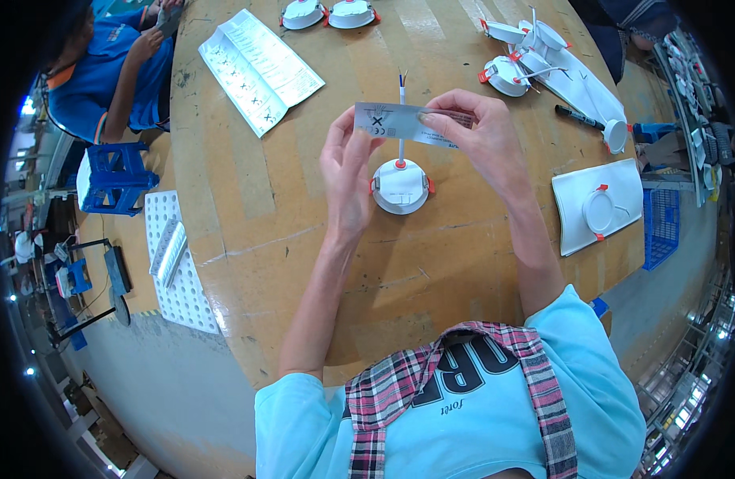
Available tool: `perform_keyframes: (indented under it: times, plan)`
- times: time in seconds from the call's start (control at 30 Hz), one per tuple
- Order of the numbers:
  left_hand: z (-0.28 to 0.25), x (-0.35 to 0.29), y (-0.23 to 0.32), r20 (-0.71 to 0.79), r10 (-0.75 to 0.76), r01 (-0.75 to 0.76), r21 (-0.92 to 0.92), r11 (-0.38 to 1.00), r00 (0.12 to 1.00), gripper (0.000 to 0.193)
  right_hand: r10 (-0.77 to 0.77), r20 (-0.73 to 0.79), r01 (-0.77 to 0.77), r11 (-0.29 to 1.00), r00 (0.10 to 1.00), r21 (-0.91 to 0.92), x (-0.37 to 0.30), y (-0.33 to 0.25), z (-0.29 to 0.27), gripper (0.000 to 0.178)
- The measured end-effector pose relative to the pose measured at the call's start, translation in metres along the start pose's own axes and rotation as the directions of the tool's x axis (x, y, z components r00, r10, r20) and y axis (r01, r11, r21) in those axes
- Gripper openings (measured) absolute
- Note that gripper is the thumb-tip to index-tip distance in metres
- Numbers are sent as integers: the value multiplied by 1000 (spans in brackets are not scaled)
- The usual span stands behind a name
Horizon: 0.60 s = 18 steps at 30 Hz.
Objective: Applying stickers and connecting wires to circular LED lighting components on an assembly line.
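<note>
Stretching between both hands in the head view, the silver label strip (403, 123) crosses over the cable (402, 152) of the round white lamp (399, 189), its ends pinched by the left hand (348, 172) and right hand (486, 142). It looks light, thin and easily creased (perhaps sticky-backed), so its edges seem the safest hold. The right thumb covers some print; the strip's underside and any contact with the cable are hidden.
</note>
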<state>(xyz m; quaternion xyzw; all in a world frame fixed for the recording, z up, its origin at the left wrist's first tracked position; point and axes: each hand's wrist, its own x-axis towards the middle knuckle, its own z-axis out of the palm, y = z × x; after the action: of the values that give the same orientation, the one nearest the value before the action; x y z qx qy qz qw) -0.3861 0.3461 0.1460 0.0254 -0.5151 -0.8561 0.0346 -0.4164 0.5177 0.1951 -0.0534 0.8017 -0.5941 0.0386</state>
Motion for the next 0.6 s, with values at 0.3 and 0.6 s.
perform_keyframes:
  times: [0.3,0.6]
  plan:
    - [5,13,-8,-28,-140,138,-70,988,990,15,4,7,-3,999,1000,-48,1,2,2,20]
    - [3,14,-8,-56,-104,100,-70,993,993,15,-27,-13,26,996,1000,-88,4,4,10,22]
